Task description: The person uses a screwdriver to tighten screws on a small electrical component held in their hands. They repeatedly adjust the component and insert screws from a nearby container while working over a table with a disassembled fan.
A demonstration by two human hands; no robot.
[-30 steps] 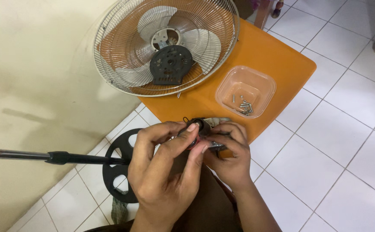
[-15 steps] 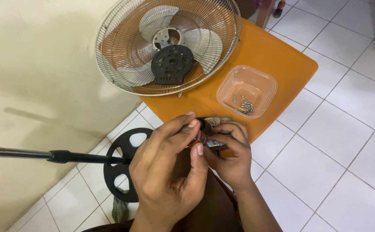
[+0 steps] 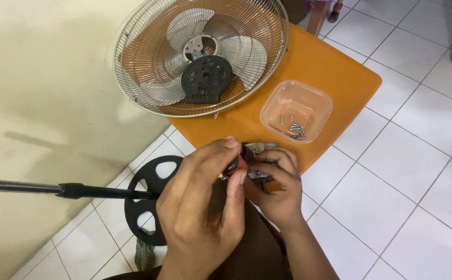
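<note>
Left hand [image 3: 200,207]: raised in front of the body, fingers curled inward; thumb and forefinger pinch the small black-and-red part [image 3: 235,164] at its near edge. Grip clamped on that part.
Right hand [image 3: 273,189]: just right of the left hand, touching it at the fingertips; fingers wrapped over the small metal piece [image 3: 259,175]. Grip closed around it; how the metal piece joins the black-and-red part is hidden by the fingers.
Held things: both sit between the two hands, at the near edge of the bench, mostly covered; only a red rim, a black top and a bit of bright metal show.
Bench [image 3: 329,72]: orange top, beyond the grip, one corner pointing away to the right.
Clear tub [image 3: 297,110]: shallow square plastic container on the bench, beyond and right of the grip, well apart from the hands; small screws [image 3: 294,129] lie loose in its near corner.
Fan head [image 3: 201,54]: lies flat on the far left part of the bench, beyond the grip; wire cage around pale blades, a black round plate at the centre.
Stand pole [image 3: 55,189]: dark and chrome, runs level from the left toward the left hand.
Base [image 3: 145,199]: black spoked disc on the white tiled floor [image 3: 407,207], left of and below the grip, partly behind the left hand.
</note>
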